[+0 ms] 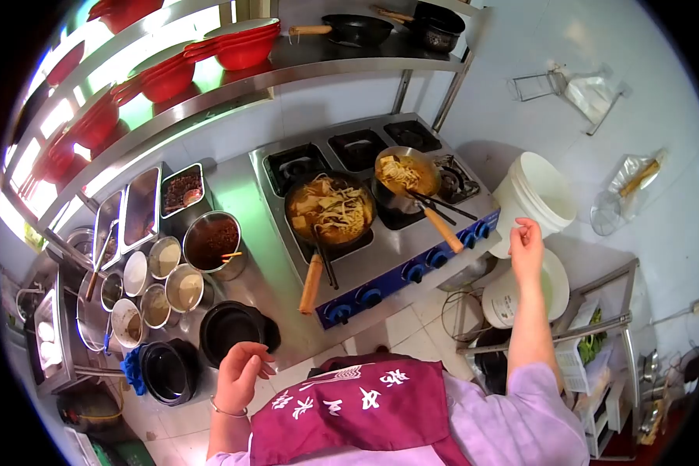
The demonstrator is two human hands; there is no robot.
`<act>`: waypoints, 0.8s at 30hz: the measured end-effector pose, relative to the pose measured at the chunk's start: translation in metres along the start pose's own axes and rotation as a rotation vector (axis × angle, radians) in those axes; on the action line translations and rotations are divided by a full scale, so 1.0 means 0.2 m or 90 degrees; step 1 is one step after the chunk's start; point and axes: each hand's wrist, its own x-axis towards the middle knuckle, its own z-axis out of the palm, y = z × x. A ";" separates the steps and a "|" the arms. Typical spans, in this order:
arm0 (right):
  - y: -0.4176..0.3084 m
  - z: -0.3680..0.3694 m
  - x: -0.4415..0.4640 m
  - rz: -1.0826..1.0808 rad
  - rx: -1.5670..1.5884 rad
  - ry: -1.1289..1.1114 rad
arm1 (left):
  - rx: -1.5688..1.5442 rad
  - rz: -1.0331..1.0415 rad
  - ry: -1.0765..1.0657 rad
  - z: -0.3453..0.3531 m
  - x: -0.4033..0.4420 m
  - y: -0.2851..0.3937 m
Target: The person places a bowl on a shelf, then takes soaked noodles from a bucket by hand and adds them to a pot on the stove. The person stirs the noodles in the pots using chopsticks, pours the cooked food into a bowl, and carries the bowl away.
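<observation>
My left hand (245, 374) hovers at the near edge of a black clay pot (234, 334), fingers loosely bent and apart, holding nothing I can see. My right hand (526, 245) is raised in front of the white buckets at the right, fingers half curled, with nothing visible in it. On the gas stove (318, 291), a wide pan (330, 210) of noodles in broth has chopsticks (325, 260) leaning across its rim beside a wooden handle (311, 284). A smaller pot (406, 180) of noodles and tofu sits at the right with chopsticks (449, 206) on it.
Left of the stove stand several seasoning bowls (185, 287), a steel pot of dark sauce (212, 241) and another black pot (168, 371). Red bowls (247, 48) and black pans (356, 29) line the overhead shelf. A tall white bucket (533, 194) stands at the stove's right.
</observation>
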 end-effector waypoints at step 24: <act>0.73 0.12 0.70 0.037 0.106 -0.446 | 0.293 0.165 0.404 0.39 0.68 0.29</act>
